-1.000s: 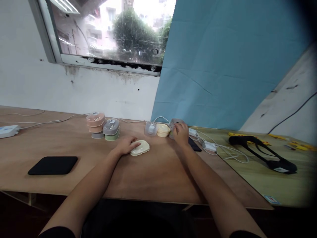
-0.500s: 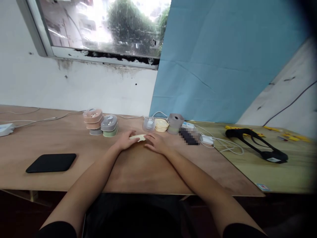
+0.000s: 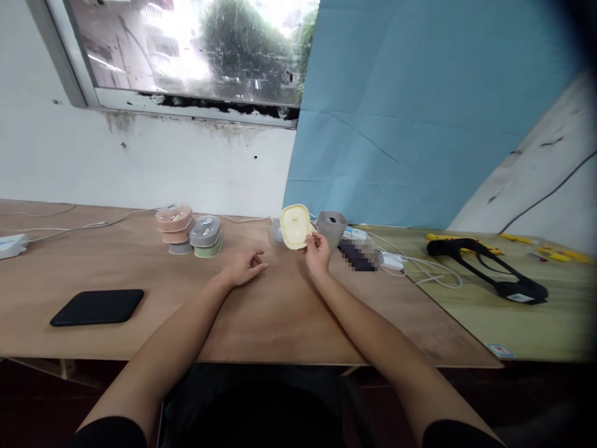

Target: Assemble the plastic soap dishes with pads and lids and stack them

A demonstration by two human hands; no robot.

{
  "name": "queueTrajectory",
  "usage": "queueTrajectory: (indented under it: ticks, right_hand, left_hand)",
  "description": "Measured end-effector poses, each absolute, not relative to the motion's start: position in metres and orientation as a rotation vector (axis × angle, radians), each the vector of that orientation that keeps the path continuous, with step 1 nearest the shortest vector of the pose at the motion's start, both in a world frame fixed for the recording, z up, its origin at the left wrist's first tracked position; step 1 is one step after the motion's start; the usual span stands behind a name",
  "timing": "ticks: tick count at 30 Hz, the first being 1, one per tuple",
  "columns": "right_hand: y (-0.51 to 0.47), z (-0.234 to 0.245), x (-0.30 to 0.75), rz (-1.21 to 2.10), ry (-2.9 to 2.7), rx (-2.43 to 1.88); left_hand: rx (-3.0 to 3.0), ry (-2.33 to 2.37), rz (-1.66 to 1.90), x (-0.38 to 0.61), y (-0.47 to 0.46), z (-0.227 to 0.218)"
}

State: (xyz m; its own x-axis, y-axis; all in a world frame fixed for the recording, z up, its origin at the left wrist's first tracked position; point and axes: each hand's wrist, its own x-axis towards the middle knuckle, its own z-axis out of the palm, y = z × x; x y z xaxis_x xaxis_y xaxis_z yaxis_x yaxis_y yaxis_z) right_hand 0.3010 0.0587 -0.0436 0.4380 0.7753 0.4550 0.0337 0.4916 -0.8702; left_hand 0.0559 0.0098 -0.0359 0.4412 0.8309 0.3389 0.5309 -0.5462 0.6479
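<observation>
My right hand (image 3: pixel 318 251) pinches a pale yellow oval lid (image 3: pixel 295 226) by its lower edge and holds it upright above the wooden table (image 3: pixel 140 274), its inner side facing me. My left hand (image 3: pixel 244 267) rests on the table just left of it, fingers loosely curled, holding nothing. Behind the lid stand a clear small container (image 3: pixel 275 231) and a grey container (image 3: pixel 331 226).
Two stacks of small oval boxes, pink (image 3: pixel 174 225) and grey-green (image 3: pixel 205 235), stand at the back left. A black pad (image 3: pixel 97 306) lies front left. White chargers and cables (image 3: pixel 405 266), a black neckband device (image 3: pixel 485 270) and a white box (image 3: pixel 10 244) lie around.
My right hand came from the grey container to the yellow lid on the table, took it and lifted it upright. My left hand let go of the lid.
</observation>
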Motion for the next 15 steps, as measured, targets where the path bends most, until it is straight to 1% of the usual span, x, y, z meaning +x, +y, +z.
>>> queueTrajectory:
  ticks: [5,12,15]
  right_hand:
    - [0.073,-0.047,0.327,0.700,-0.709,-0.981]
    - [0.089,-0.054,0.345,0.769,-0.641,-1.012]
    - [0.095,-0.055,0.345,0.719,-0.613,-1.051]
  left_hand:
    - [2.285,1.185,0.856,0.055,0.012,-0.036]
    - [2.287,1.182,0.858,0.056,0.012,-0.037]
    - [2.279,1.190,0.848,0.056,0.013,-0.038]
